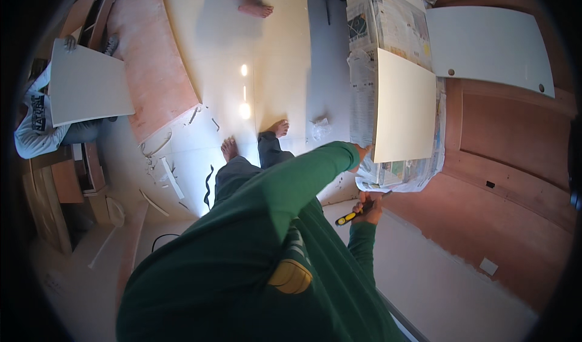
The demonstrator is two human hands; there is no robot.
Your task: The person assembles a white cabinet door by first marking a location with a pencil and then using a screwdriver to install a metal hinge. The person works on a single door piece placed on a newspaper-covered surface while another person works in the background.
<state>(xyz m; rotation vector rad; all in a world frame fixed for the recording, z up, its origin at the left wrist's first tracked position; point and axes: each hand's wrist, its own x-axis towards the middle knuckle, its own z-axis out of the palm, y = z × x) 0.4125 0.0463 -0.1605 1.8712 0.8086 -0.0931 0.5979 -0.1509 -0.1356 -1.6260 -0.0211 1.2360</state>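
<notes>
A cream rectangular panel [405, 105] lies on a long surface covered with newspaper [400, 23] and clear plastic. At the panel's near left corner, my left hand [362, 155] grips the edge, its fingers partly hidden. Just below the near end of the covered surface, my right hand [371, 207] is closed round a slim hand tool [347, 219] with a yellow-and-black handle. The tool's dark tip points right, close to the plastic's hanging edge. Its exact kind is not clear.
White door [491, 48] with round hinge holes stands open at right, before reddish cabinet interiors [515, 130]. At left, a seated person [42, 120] holds a pale panel [91, 84] near a large brown board [142, 51]. Offcut strips [173, 178] litter the floor. Another person's foot [256, 10] shows ahead.
</notes>
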